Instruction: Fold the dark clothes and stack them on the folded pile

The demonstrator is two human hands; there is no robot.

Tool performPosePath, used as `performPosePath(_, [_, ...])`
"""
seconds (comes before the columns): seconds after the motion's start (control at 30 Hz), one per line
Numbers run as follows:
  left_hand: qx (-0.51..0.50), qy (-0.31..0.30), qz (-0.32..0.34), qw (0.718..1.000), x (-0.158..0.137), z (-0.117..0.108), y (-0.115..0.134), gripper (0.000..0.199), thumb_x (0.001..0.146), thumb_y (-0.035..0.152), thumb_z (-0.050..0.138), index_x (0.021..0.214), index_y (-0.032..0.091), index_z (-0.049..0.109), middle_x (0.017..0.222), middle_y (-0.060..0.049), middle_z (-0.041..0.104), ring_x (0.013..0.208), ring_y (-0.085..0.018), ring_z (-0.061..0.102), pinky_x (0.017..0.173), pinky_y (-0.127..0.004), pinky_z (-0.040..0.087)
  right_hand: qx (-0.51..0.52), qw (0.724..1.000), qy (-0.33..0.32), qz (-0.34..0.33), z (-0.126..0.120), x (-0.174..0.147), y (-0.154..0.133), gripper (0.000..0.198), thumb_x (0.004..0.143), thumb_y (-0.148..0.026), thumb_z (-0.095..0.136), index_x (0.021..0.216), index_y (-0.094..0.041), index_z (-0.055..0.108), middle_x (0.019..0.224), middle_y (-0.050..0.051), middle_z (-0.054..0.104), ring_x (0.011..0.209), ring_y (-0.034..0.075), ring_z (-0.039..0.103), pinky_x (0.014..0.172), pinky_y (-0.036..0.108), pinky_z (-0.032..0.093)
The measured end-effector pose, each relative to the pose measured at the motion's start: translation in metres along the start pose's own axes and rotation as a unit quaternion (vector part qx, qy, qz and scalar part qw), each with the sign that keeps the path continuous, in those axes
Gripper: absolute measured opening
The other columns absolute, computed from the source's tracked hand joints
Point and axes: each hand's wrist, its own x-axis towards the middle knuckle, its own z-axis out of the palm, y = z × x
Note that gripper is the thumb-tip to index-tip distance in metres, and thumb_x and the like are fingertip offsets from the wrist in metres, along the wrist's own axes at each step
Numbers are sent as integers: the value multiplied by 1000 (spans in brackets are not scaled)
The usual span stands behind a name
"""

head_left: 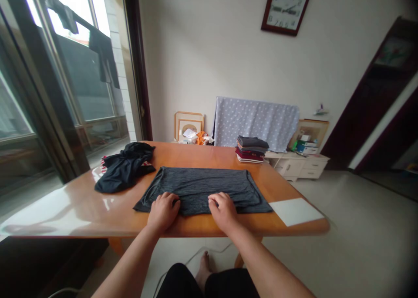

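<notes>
Spread across the near middle of the table is a dark grey heathered garment (205,182), folded into a wide flat piece with slight wrinkles near its front edge. My left hand (163,211) is at that front edge, left of the middle, its fingers curled closed on the fabric. To the right, my right hand (223,210) pinches the same edge, thumb and fingers together. A short stretch of cloth lies between the two hands. The fingertips are partly hidden, and I cannot tell what kind of garment it is.
A rumpled black garment pile (126,167) with red-striped bits lies at left on the wooden table (196,154). A folded clothes stack (251,150) stands at the back right. A white sheet (296,211) lies near the right corner. Behind is a low white cabinet (294,167).
</notes>
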Motion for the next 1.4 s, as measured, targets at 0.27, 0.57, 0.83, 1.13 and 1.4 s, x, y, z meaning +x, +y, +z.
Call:
performPosePath(0.27, [17,-8,-4,1000,1,2,-4,29,93,38,45,105,26,69,113,-6,65,103,-27,57,84,-38,42,-159,980,-19,120,-42,-27,63,18,90,-24,55,79,-24,70,87,3,67,91,19,58,78,28,35])
performPosePath(0.57, [41,-14,2,999,4,4,-5,33,93,42,42,107,27,69,115,-7,66,105,-29,59,84,-38,43,-238,920,22,309,-85,-8,116,28,93,-39,50,104,-22,69,106,11,69,100,25,62,78,32,41])
performPosePath(0.83, [37,-18,5,999,6,5,-8,35,93,43,42,108,26,69,116,-6,66,105,-29,59,87,-39,44,-244,894,-64,370,-91,-1,133,22,87,-39,53,91,-26,71,102,9,72,100,28,66,80,39,43])
performPosePath(1.13, [30,-21,-4,999,6,5,-6,34,93,43,43,108,27,69,117,-6,65,107,-29,58,89,-40,43,-263,906,-12,331,-97,-8,130,25,88,-39,56,104,-26,70,106,9,69,105,27,61,84,40,40])
performPosePath(1.4, [31,-15,12,999,6,5,-8,34,94,43,41,106,27,68,114,-6,65,103,-28,59,85,-39,44,-258,925,-28,278,-89,-17,128,19,91,-37,57,93,-30,75,101,7,66,106,26,57,87,40,35])
